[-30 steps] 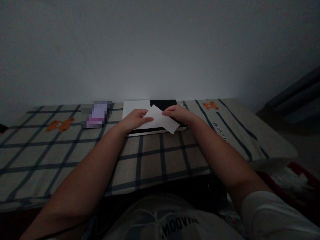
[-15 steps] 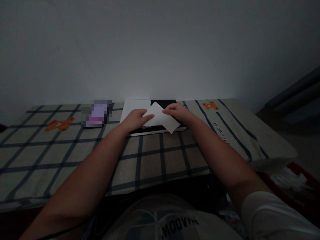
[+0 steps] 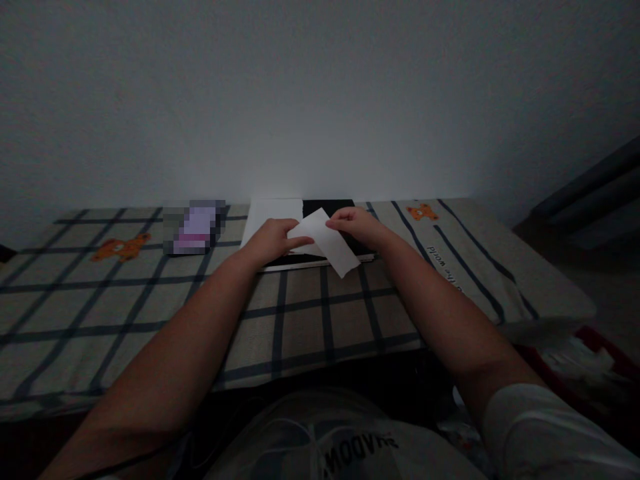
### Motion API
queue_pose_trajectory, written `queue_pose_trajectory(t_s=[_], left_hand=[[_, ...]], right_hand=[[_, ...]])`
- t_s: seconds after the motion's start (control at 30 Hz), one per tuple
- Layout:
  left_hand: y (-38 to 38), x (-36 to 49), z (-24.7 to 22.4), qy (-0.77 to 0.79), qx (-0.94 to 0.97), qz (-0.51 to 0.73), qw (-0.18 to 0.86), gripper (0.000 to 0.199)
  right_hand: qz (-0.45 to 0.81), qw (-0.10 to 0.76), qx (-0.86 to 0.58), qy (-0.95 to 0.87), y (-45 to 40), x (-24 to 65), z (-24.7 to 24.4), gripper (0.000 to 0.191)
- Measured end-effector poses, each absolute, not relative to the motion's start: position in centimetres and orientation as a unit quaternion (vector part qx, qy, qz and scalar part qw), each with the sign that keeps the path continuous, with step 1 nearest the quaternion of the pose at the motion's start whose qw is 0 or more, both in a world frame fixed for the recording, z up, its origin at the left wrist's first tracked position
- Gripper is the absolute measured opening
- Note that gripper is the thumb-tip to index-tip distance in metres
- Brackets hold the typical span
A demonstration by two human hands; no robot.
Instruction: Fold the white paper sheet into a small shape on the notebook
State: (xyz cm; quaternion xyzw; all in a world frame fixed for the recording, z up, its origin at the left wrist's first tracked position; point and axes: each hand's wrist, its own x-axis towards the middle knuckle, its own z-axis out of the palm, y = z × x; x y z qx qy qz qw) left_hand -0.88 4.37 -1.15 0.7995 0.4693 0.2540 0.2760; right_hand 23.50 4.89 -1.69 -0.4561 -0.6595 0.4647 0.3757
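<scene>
A sheet of white paper (image 3: 333,243), now a slanting strip, lies between my hands over an open black-and-white book or folder (image 3: 270,210). The thumb of my left hand (image 3: 273,239) rests along the paper's left part, with the fingers bent around that side. At its upper right edge, my right hand (image 3: 353,221) pinches the paper between thumb and forefinger. The strip's lower end reaches past the front edge of the black page (image 3: 327,208). What the left fingertips touch underneath is hidden.
The table wears a checked cloth (image 3: 300,327) with printed bears. A phone-like thing (image 3: 197,227), pixelated, lies to the left. Behind the table rises a pale wall (image 3: 320,100). A red container (image 3: 590,360) with crumpled white stuff stands low on the right.
The paper's outline has gone from a wider, uneven shape to a narrower strip, and its lower end has shifted towards me. Both hands have moved only slightly.
</scene>
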Motion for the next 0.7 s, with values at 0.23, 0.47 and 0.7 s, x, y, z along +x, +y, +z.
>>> queue_pose_trajectory(t_s=[0.23,0.47,0.7], left_hand=[[4.91,-1.18,-1.39,0.461,0.825,0.246,0.218,0.045],[4.66,-1.20,-1.20,0.468,0.830,0.231,0.198,0.039],[4.79,-1.31,-1.18,0.451,0.824,0.239,0.247,0.038]], right_hand=[[0.465,0.356,-0.447,-0.676,4.70,23.43,-1.78,0.023],[0.438,0.357,-0.448,-0.693,4.89,23.36,-1.94,0.024],[0.438,0.345,-0.467,-0.686,4.70,23.45,-1.74,0.021]])
